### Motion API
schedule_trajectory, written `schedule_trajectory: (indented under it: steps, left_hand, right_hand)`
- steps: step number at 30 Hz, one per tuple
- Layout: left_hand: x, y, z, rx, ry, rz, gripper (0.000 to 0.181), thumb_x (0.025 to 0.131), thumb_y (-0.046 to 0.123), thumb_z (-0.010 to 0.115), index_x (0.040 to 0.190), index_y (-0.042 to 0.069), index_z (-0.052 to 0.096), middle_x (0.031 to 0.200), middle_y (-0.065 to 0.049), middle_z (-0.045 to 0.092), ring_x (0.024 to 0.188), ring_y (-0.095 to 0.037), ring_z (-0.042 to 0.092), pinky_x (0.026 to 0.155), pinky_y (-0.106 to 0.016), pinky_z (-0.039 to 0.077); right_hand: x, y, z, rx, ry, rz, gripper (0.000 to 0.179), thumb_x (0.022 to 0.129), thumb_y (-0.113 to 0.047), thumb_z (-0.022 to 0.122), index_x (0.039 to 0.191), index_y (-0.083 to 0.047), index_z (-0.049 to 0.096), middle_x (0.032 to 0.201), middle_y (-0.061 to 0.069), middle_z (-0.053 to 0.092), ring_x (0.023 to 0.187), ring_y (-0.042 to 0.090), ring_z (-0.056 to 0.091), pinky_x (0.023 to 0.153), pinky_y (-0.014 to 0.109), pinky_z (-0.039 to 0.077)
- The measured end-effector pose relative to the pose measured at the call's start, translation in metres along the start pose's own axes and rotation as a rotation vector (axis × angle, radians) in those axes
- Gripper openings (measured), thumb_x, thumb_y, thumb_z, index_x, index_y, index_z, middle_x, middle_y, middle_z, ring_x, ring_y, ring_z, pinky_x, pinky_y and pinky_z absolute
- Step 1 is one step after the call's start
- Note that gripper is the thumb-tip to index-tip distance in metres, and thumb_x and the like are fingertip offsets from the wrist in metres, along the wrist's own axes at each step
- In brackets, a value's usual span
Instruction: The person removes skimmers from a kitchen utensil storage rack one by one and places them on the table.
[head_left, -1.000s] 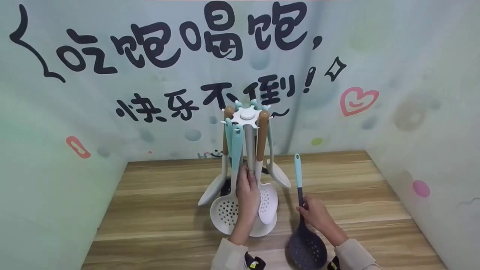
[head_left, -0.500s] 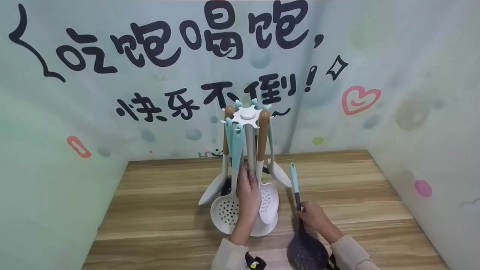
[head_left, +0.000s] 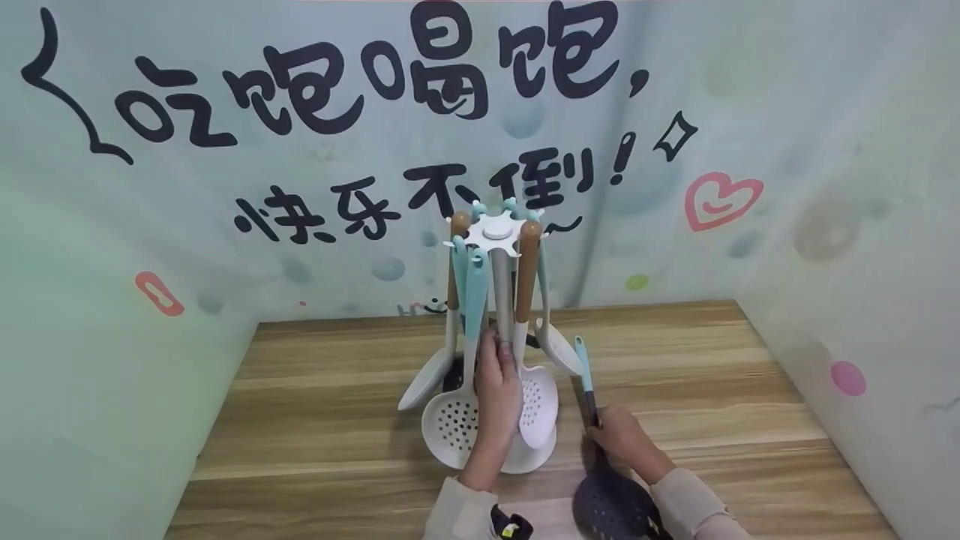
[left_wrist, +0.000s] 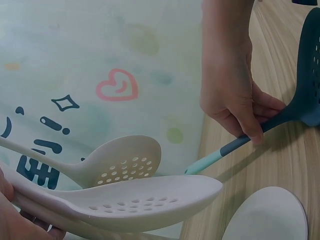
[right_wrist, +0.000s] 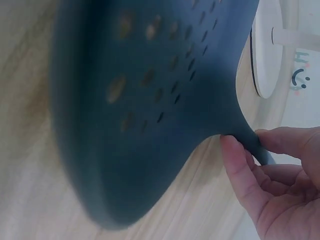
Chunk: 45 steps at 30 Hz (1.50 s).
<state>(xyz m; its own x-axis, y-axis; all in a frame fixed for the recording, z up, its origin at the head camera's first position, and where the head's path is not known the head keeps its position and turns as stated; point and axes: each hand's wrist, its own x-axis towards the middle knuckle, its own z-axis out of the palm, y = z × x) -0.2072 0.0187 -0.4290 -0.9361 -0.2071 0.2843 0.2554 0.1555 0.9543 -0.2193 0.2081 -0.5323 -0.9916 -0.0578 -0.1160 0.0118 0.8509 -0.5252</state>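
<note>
In the head view a white-topped utensil stand rises from the table with several utensils hanging on it. My left hand grips its grey pole, between a white skimmer with a light blue handle and a white slotted spoon with a brown handle. To the right, my right hand pinches the neck of a dark skimmer. That skimmer's bowl points toward me, low over the table, and its light blue handle end points away. The right wrist view shows thumb and fingers around the neck.
A wooden table lies under everything. Behind it stands a printed backdrop, with pale walls on both sides. The stand's round white base shows beneath the hanging utensils, and a white ladle hangs at its right.
The dark skimmer's handle end has dropped and shifted left toward the stand, while its bowl stays near the front edge of the view. My left hand has kept its hold on the pole.
</note>
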Motion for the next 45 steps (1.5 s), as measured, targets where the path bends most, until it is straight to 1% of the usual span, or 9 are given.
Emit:
schedule_trajectory:
  steps: [5,12,20,26,29,35,42,44,45]
  left_hand:
    - [0.0,-0.001,0.0,-0.001,-0.001,0.016,0.03,0.102,0.014,0.033,0.13,0.009,0.04,0.118,-0.009,0.052,0.107,-0.022,0.05,0.093,-0.043,0.04]
    - [0.0,-0.001,0.0,0.004,0.003,0.01,0.03,0.102,0.014,0.032,0.131,0.009,0.04,0.122,-0.01,0.052,0.114,-0.024,0.05,0.097,-0.046,0.039]
    - [0.0,-0.001,0.001,0.009,0.009,0.018,0.03,0.101,0.013,0.033,0.13,0.009,0.041,0.124,-0.01,0.051,0.117,-0.025,0.049,0.099,-0.046,0.039]
    - [0.0,-0.001,0.001,0.003,0.004,0.02,0.03,0.102,0.013,0.033,0.13,0.01,0.041,0.122,-0.009,0.051,0.111,-0.023,0.05,0.097,-0.045,0.039]
    - [0.0,-0.001,0.001,0.007,0.009,0.02,0.029,0.102,0.014,0.033,0.13,0.01,0.041,0.121,-0.009,0.051,0.112,-0.023,0.05,0.097,-0.045,0.04]
    - [0.0,0.0,0.001,0.041,0.037,0.042,0.025,0.101,0.012,0.035,0.123,0.007,0.045,0.106,-0.008,0.054,0.099,-0.021,0.051,0.086,-0.04,0.042]
    - [0.0,-0.001,0.001,0.035,0.033,0.022,0.024,0.101,0.012,0.035,0.122,0.008,0.045,0.1,-0.006,0.052,0.093,-0.019,0.049,0.082,-0.036,0.041]
    - [0.001,0.0,0.001,0.032,0.028,0.012,0.025,0.101,0.013,0.034,0.124,0.009,0.045,0.103,-0.006,0.052,0.095,-0.019,0.049,0.084,-0.036,0.04]
    - [0.001,0.0,0.001,0.03,0.026,0.008,0.026,0.101,0.013,0.034,0.124,0.009,0.044,0.105,-0.006,0.052,0.096,-0.02,0.049,0.085,-0.037,0.04]
  right_hand:
    - [0.002,-0.001,0.0,0.0,-0.05,0.045,0.023,0.081,-0.001,0.059,0.06,-0.005,0.052,0.053,0.001,0.049,0.049,0.013,0.046,0.045,0.023,0.037]
    - [0.003,-0.001,0.001,0.02,-0.097,0.083,0.018,0.083,-0.002,0.059,0.066,-0.001,0.057,0.056,0.004,0.055,0.051,0.013,0.051,0.045,0.024,0.042]
    - [0.002,0.004,0.004,-0.001,-0.074,0.046,0.016,0.081,0.0,0.06,0.065,-0.001,0.058,0.056,0.003,0.053,0.051,0.014,0.051,0.046,0.026,0.042]
    - [0.001,0.006,0.004,0.024,-0.084,0.022,0.013,0.08,0.001,0.061,0.067,0.0,0.059,0.058,0.004,0.056,0.053,0.014,0.052,0.046,0.026,0.043]
    - [0.0,0.005,0.003,0.034,-0.086,0.015,0.013,0.079,0.001,0.062,0.068,0.0,0.058,0.059,0.004,0.055,0.053,0.014,0.051,0.047,0.027,0.043]
    - [-0.002,0.005,0.001,0.018,-0.069,-0.018,0.011,0.078,-0.001,0.065,0.07,-0.002,0.057,0.06,0.003,0.055,0.055,0.014,0.052,0.049,0.026,0.044]
    - [-0.001,0.003,-0.006,0.053,-0.141,0.044,0.012,0.083,-0.012,0.065,0.078,-0.005,0.056,0.055,0.0,0.05,0.046,0.011,0.045,0.042,0.021,0.033]
    - [-0.001,0.003,-0.009,0.029,-0.157,0.046,0.014,0.083,-0.014,0.065,0.084,-0.003,0.057,0.058,0.002,0.052,0.049,0.013,0.048,0.045,0.023,0.035]
    - [-0.002,0.003,-0.012,0.01,-0.158,0.032,0.018,0.083,-0.015,0.065,0.09,0.0,0.058,0.063,0.006,0.056,0.055,0.016,0.053,0.048,0.026,0.041]
